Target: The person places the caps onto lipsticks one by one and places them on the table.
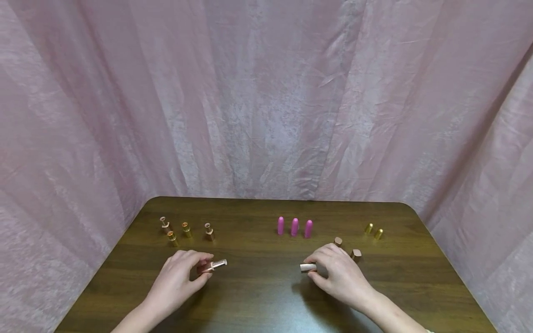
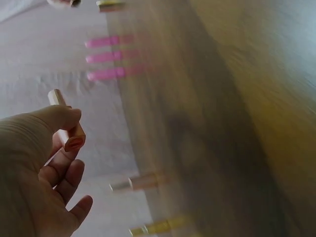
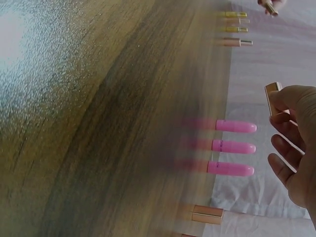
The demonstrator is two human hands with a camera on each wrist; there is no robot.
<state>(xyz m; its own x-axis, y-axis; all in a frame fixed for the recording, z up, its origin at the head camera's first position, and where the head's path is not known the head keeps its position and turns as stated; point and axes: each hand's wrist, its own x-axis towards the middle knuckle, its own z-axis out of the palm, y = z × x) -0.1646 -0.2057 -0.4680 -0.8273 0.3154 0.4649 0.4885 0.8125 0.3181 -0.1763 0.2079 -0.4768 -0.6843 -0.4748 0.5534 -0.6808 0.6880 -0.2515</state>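
My left hand [image 1: 176, 278] pinches a rose-gold lipstick tube base [image 1: 218, 264] between thumb and fingers, its narrow inner tube pointing right. Across from it, my right hand [image 1: 340, 273] holds a rose-gold lipstick cap [image 1: 308, 268] the same way. Both are raised above the table, well apart from each other. In the left wrist view, the tube's square bottom [image 2: 75, 143] faces the camera below the thumb. The cap [image 3: 272, 98] appears at the thumb tip in the right wrist view. Just beyond my right hand stand two more rose-gold caps [image 1: 356, 255], one partly hidden.
Two gold tube bases [image 1: 187, 230] and two rose-gold ones [image 1: 209, 232] stand at the table's left. Three pink bullet-shaped tubes [image 1: 294, 227] stand in a row at the middle back. Two small gold caps [image 1: 378, 234] are at the right. Pink curtains [image 1: 266, 101] hang behind the wooden table [image 1: 258, 296].
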